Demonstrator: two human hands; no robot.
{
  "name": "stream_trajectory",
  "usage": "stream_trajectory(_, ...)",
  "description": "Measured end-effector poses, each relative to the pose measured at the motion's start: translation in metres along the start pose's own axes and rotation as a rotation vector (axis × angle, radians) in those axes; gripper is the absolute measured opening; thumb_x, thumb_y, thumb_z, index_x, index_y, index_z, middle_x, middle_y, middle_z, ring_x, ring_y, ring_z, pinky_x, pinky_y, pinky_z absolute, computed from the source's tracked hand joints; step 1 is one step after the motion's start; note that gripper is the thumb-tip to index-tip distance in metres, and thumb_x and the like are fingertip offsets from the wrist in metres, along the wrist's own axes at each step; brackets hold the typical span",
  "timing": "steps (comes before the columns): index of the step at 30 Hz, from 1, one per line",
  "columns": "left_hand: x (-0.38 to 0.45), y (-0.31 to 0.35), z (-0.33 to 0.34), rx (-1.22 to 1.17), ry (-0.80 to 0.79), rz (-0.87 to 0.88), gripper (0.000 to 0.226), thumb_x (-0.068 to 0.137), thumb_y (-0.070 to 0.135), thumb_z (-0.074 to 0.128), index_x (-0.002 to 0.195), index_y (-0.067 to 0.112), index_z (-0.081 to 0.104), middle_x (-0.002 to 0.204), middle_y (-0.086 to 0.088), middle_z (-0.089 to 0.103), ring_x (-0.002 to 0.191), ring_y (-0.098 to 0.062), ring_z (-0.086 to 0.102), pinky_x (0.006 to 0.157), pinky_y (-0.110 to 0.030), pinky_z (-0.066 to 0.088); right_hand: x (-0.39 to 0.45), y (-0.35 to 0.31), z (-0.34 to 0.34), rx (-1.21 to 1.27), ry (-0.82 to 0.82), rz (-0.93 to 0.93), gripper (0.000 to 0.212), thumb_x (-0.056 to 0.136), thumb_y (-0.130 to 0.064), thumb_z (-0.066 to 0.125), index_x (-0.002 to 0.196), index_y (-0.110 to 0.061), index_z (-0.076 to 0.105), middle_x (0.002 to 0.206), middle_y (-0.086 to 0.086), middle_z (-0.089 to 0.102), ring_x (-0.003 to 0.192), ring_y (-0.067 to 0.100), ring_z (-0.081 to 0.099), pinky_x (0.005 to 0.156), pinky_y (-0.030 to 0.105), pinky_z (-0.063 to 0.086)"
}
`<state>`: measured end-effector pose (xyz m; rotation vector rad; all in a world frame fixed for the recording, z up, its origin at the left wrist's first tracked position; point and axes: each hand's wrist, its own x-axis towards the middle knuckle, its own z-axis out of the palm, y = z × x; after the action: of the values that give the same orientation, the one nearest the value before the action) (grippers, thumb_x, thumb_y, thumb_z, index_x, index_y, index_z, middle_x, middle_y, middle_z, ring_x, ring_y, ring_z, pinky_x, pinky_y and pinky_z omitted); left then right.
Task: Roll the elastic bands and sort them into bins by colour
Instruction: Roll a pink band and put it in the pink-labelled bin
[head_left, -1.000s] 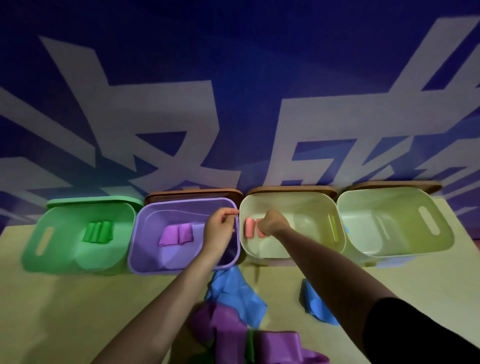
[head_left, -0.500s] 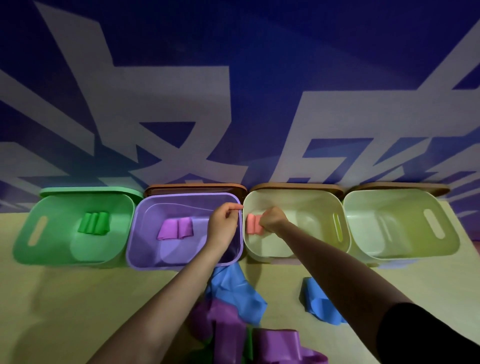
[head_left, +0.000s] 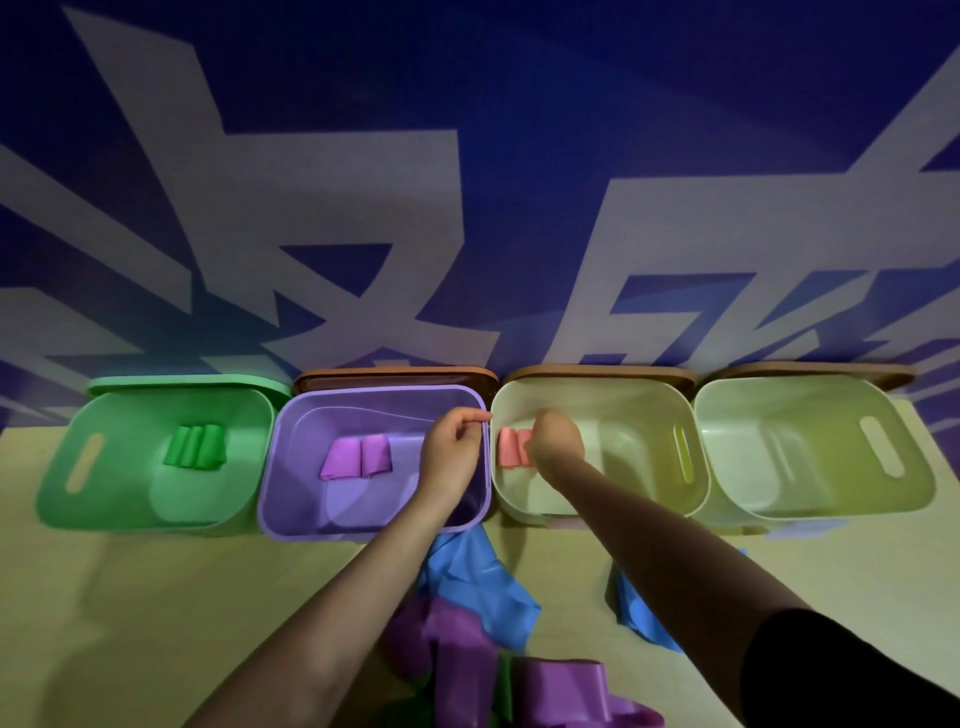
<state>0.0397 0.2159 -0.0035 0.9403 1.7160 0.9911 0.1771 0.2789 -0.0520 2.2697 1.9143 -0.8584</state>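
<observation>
Along the wall, from the cream bin (head_left: 597, 400) down, the left hand (head_left: 453, 453) pinches its rim steady while the right hand (head_left: 553, 441), fingers curled, seemingly holds pink rolls (head_left: 511, 448) inside; release gently so they stay wound.

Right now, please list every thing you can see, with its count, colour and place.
green bin: 1, green, far left
green rolls: about 3, green, in green bin
purple bin: 1, purple, second from left
purple rolls: 2, purple, in purple bin
pale bins: 2, pale green, right side
pink rolls: 2, pink, in third bin
loose bands: several, blue and purple, near table edge
table: 1, beige
left hand: at purple bin's right rim
right hand: on pink rolls
</observation>
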Motion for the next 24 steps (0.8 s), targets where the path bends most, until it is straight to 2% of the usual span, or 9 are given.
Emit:
stream_trajectory(4, -0.001, 0.002, 0.001, 0.015, 0.008, 0.0, 0.036, 0.094, 0.007, 0.045, 0.083, 0.036, 0.064, 0.1, 0.004, 0.067, 0.093, -0.017, 0.062, 0.089, -0.046, 0.052, 0.004, -0.003, 0.0, -0.045, -0.006, -0.035, 0.021, 0.093, -0.012, 0.052, 0.112, -0.007, 0.06, 0.113, 0.011, 0.062, 0.105, 0.027, 0.059, 0.087, 0.031, 0.046)
stream_trajectory(7, -0.001, 0.002, 0.002, 0.012, 0.014, -0.009, 0.035, 0.093, 0.006, 0.045, 0.084, 0.033, 0.064, 0.097, 0.004, 0.067, 0.091, -0.019, 0.063, 0.088, -0.047, 0.052, 0.007, 0.0, -0.003, -0.08, -0.025, -0.095, 0.019, 0.092, -0.011, 0.052, 0.107, -0.005, 0.062, 0.111, 0.012, 0.064, 0.103, 0.029, 0.06, 0.082, 0.03, 0.045)
stream_trajectory(11, -0.001, 0.003, 0.002, 0.014, 0.016, -0.011, 0.034, 0.093, 0.005, 0.045, 0.084, 0.031, 0.064, 0.092, 0.004, 0.067, 0.087, -0.022, 0.063, 0.085, -0.048, 0.053, 0.007, 0.011, -0.016, 0.006, -0.042, -0.173, 0.022, 0.09, -0.015, 0.054, 0.105, -0.007, 0.07, 0.109, 0.01, 0.067, 0.103, 0.028, 0.06, 0.086, 0.028, 0.046)
stream_trajectory(12, -0.001, 0.004, 0.002, 0.018, 0.014, -0.009, 0.034, 0.093, 0.005, 0.045, 0.084, 0.031, 0.064, 0.092, 0.004, 0.067, 0.087, -0.022, 0.062, 0.085, -0.048, 0.053, 0.005, 0.013, -0.021, 0.044, -0.037, -0.185, 0.019, 0.089, -0.015, 0.054, 0.096, -0.01, 0.072, 0.104, 0.01, 0.068, 0.1, 0.028, 0.061, 0.082, 0.027, 0.046)
stream_trajectory(13, -0.001, 0.004, 0.002, 0.024, 0.013, -0.007, 0.033, 0.093, 0.005, 0.045, 0.084, 0.031, 0.064, 0.09, 0.005, 0.066, 0.086, -0.022, 0.062, 0.085, -0.048, 0.053, 0.005, 0.017, -0.025, 0.075, -0.022, -0.196, 0.019, 0.087, -0.014, 0.053, 0.079, -0.014, 0.07, 0.093, 0.01, 0.068, 0.091, 0.028, 0.061, 0.073, 0.026, 0.044)
stream_trajectory(14, -0.001, 0.004, 0.002, 0.029, 0.013, -0.005, 0.033, 0.093, 0.005, 0.045, 0.084, 0.031, 0.063, 0.089, 0.005, 0.066, 0.085, -0.021, 0.061, 0.084, -0.047, 0.053, 0.006, 0.02, -0.03, 0.114, 0.006, -0.19, 0.026, 0.085, -0.011, 0.051, 0.061, -0.017, 0.061, 0.079, 0.011, 0.065, 0.08, 0.028, 0.06, 0.065, 0.025, 0.039)
stream_trajectory(16, -0.001, 0.005, 0.002, 0.034, 0.014, -0.002, 0.034, 0.092, 0.004, 0.045, 0.084, 0.031, 0.063, 0.088, 0.003, 0.065, 0.082, -0.019, 0.06, 0.084, -0.046, 0.053, 0.008, 0.029, -0.039, 0.21, 0.056, -0.164, 0.033, 0.082, -0.006, 0.048, 0.05, -0.014, 0.046, 0.063, 0.009, 0.055, 0.067, 0.026, 0.053, 0.059, 0.024, 0.032)
stream_trajectory(20, -0.003, 0.006, 0.004, 0.034, 0.031, -0.002, 0.035, 0.091, 0.004, 0.044, 0.082, 0.032, 0.063, 0.09, -0.001, 0.066, 0.079, -0.02, 0.059, 0.08, -0.044, 0.051, 0.008, 0.043, -0.05, 0.193, 0.037, -0.046, 0.028, 0.088, -0.009, 0.046, 0.062, -0.012, 0.055, 0.073, 0.011, 0.057, 0.073, 0.025, 0.051, 0.064, 0.024, 0.033)
stream_trajectory(24, -0.005, 0.008, 0.003, 0.052, 0.016, 0.002, 0.034, 0.092, 0.005, 0.044, 0.084, 0.032, 0.062, 0.094, -0.002, 0.066, 0.083, -0.019, 0.059, 0.081, -0.042, 0.051, 0.011, 0.051, -0.045, 0.146, -0.047, 0.074, 0.026, 0.089, -0.014, 0.046, 0.086, -0.003, 0.069, 0.089, 0.015, 0.067, 0.091, 0.032, 0.064, 0.071, 0.028, 0.045)
